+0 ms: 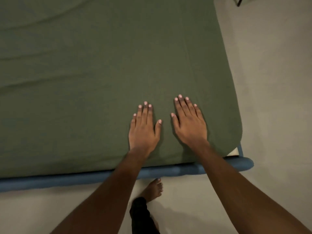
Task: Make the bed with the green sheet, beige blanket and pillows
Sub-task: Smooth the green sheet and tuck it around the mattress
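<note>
1. Bare foot (152, 188), 1 in view, on the pale floor (270, 98) just beside the bed's near edge; a dark trouser leg (141, 215) above it.
2. Blue padded bed frame (67, 180), running along the near edge to the near right corner.
3. White mattress corner (234, 152), a small patch uncovered at the near right corner, under the sheet's hem.
4. Left hand (143, 127), palm down, fingers straight and close together, lying flat on the sheet near the near edge; holds nothing.
5. Right hand (190, 122), just beside it toward the right edge, likewise flat with fingers extended; holds nothing.
6. Green sheet (101, 73), spread over the whole bed top, smooth by the hands, long shallow creases toward the far left.
7. Dark furniture leg (239, 1), on the floor beyond the far right corner.
</note>
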